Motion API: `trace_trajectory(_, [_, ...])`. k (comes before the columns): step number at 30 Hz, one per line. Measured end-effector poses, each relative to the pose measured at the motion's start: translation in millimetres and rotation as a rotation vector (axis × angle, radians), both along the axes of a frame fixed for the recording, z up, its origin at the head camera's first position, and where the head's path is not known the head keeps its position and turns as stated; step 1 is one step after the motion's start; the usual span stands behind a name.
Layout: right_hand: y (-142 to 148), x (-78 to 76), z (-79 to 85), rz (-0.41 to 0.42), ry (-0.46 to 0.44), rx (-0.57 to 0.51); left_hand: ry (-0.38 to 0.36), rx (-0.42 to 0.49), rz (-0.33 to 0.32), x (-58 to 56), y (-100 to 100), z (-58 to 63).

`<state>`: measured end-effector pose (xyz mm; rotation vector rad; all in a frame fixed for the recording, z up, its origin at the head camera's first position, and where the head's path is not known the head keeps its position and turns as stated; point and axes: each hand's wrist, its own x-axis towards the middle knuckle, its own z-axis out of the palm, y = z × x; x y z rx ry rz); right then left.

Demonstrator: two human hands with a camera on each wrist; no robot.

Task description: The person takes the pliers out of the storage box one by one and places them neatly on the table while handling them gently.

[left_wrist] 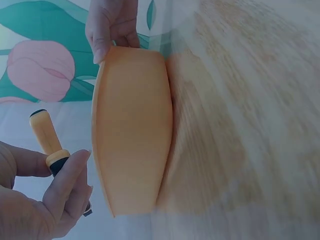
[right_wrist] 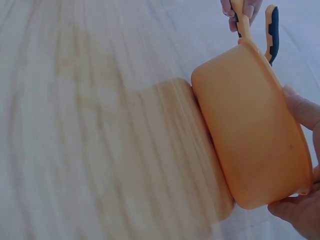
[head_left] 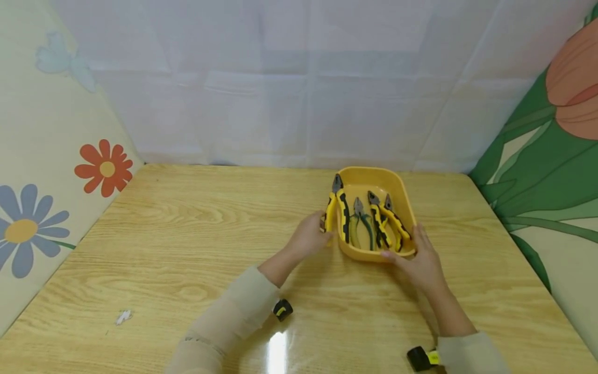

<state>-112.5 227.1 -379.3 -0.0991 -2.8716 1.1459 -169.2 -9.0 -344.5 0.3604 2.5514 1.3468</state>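
Pliers with yellow-and-black handles stand at the left rim of a yellow plastic bin. My left hand grips them by one handle, the other handle lying over the bin's inside. In the left wrist view, the held handle sticks up past thumb and fingers. On the bin's near right corner, my right hand holds the rim between thumb and fingers. Inside lie pliers with green handles and two more yellow-and-black pliers, partly overlapping. The right wrist view shows the bin's outer wall.
A small black-and-yellow object lies by my left forearm. Another like it sits beside my right sleeve. A whitish patch marks the wooden table at left. Behind the table hangs a white cloth; flowered panels flank it.
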Motion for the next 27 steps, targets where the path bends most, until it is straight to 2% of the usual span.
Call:
trace_trajectory(6, [-0.3, 0.5, -0.8, 0.001, -0.004, -0.007, -0.010, 0.002, 0.012, 2.0, -8.3, -4.6])
trace_trajectory(13, [0.7, -0.2, -2.4, 0.005, -0.001, 0.002, -0.001, -0.049, 0.031, 3.1, -16.7, -12.4])
trace_trajectory(20, [2.0, -1.3, -3.5, 0.007, 0.029, 0.017, -0.049, -0.051, 0.051, 4.1, -23.3, -19.6])
trace_trajectory(27, [1.5, -0.2, -2.5, 0.006, 0.029, 0.009, -0.048, -0.059, 0.044, 3.9, -25.0, -23.4])
